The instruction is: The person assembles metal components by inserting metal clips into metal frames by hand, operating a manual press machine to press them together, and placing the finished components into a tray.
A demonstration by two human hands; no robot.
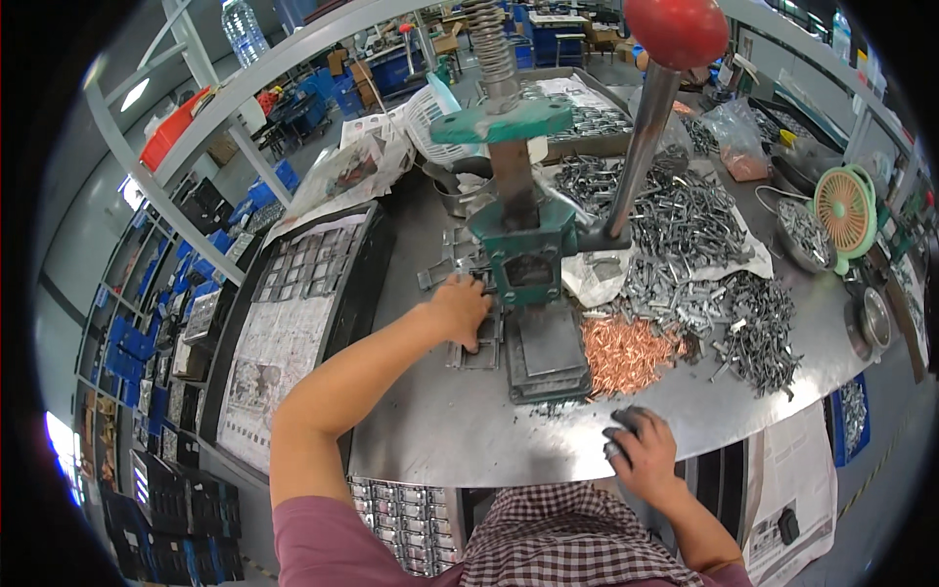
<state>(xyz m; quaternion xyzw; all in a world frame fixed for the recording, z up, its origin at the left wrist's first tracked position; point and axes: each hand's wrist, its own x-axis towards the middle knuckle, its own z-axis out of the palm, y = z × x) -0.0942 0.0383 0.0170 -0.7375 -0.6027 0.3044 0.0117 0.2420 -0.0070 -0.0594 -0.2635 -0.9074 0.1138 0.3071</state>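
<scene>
My left hand (458, 311) rests over several flat metal frames (479, 354) on the steel table, just left of a green hand press (528, 254). Its thumb is apart from the fingers, and part of the fingertips is hidden. A rectangular metal block (550, 344) forms the base under the press. Near the table's front edge, my right hand (646, 458) hovers with loosely bent fingers and dark coverings on some fingertips. Nothing shows between them. Just beyond it lies a heap of small copper-coloured pins (626, 357).
Loose silver metal parts (685, 220) and dark pieces (758, 333) are heaped to the right. The press lever (646, 147) with its red knob (677, 31) rises above them. A small green fan (843, 217) stands far right. Left is a black tray (367, 279) with metal frames and paper.
</scene>
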